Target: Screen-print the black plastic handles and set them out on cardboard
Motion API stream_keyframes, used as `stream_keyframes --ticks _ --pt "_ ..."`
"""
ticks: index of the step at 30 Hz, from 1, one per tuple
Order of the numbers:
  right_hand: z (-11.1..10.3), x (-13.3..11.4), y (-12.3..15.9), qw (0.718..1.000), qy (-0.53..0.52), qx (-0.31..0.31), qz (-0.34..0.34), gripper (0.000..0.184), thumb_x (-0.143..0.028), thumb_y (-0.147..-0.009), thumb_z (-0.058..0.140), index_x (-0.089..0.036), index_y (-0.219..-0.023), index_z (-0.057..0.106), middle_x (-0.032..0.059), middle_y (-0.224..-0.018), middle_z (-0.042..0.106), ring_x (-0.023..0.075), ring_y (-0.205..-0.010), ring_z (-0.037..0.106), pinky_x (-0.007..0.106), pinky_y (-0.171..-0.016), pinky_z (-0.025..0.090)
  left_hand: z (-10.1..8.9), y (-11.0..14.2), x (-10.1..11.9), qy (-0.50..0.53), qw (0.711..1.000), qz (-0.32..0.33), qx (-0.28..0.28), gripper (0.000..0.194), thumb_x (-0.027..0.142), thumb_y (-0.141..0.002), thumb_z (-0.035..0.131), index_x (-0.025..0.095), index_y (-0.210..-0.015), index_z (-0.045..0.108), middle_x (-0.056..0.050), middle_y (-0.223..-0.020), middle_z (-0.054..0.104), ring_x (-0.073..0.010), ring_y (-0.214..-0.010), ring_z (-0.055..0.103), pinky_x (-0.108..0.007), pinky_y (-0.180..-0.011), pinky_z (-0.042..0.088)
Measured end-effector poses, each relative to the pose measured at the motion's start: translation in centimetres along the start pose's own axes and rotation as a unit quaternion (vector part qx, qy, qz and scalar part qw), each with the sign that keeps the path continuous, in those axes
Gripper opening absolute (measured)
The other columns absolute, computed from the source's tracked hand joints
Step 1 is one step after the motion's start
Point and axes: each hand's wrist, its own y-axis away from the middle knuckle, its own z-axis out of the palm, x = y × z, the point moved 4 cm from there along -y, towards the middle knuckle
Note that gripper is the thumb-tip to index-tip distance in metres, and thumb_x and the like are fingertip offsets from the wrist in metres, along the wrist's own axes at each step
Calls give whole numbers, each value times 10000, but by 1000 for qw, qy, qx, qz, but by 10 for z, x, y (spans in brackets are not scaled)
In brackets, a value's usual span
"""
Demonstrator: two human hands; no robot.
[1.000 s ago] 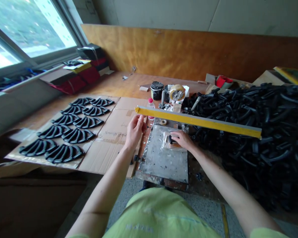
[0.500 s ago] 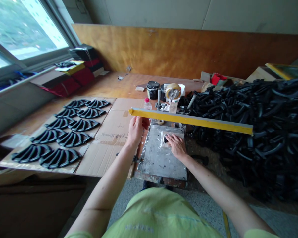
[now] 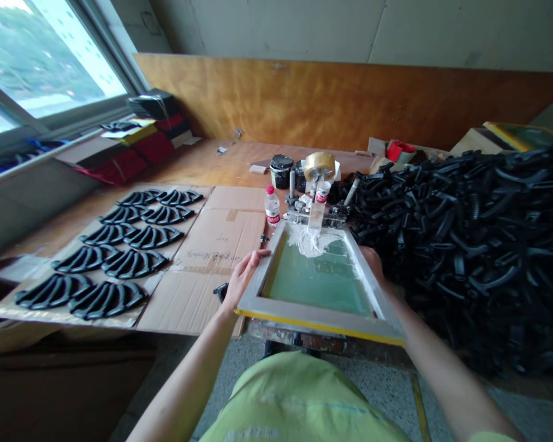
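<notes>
A screen printing frame with green mesh lies low over the work plate, its near edge yellow. White paste is smeared on the far end of the mesh, where a flat scraper stands. My left hand is closed on the frame's left side, fingertips on the rim. On the opposite side my right hand holds the frame's edge, its fingers partly hidden behind the rim. The frame covers the plate and the small dark piece beneath.
Black fan-shaped parts lie in two columns on cardboard at left. A large heap of black parts fills the right. Behind the frame stand a red-capped bottle, a black-stained tub and a tape roll.
The frame has swung down from its raised, edge-on position over the plate. My right hand has left the small dark piece and taken the frame's right side; my left hand has come down with it.
</notes>
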Motion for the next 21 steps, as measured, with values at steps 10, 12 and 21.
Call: stream_keyframes --ticks 10,12,21 --pt "46 -83 -89 982 122 -73 -122 306 -175 -807 632 -154 -1109 595 134 -1093 585 270 -1065 523 380 -922 441 4 5 -110 -53 995 -88 -7 685 539 -782 581 231 -1381 454 -10 -833 663 -156 -729 609 -249 -663 480" --pt "58 -86 -82 977 144 -114 -112 149 -172 -831 594 -152 -977 619 121 -976 617 253 -970 547 355 -858 446 4 4 -114 -72 994 -88 -3 670 546 -795 562 219 -1372 467 -21 -863 667 -159 -756 610 -252 -683 479" --pt "35 -90 -6 919 42 -226 -319 242 -31 -762 506 -176 -884 657 62 -872 654 203 -898 562 290 -781 426 4 6 -116 -67 993 -98 -1 675 552 -797 563 206 -1370 479 -42 -905 676 -178 -813 623 -273 -732 484"
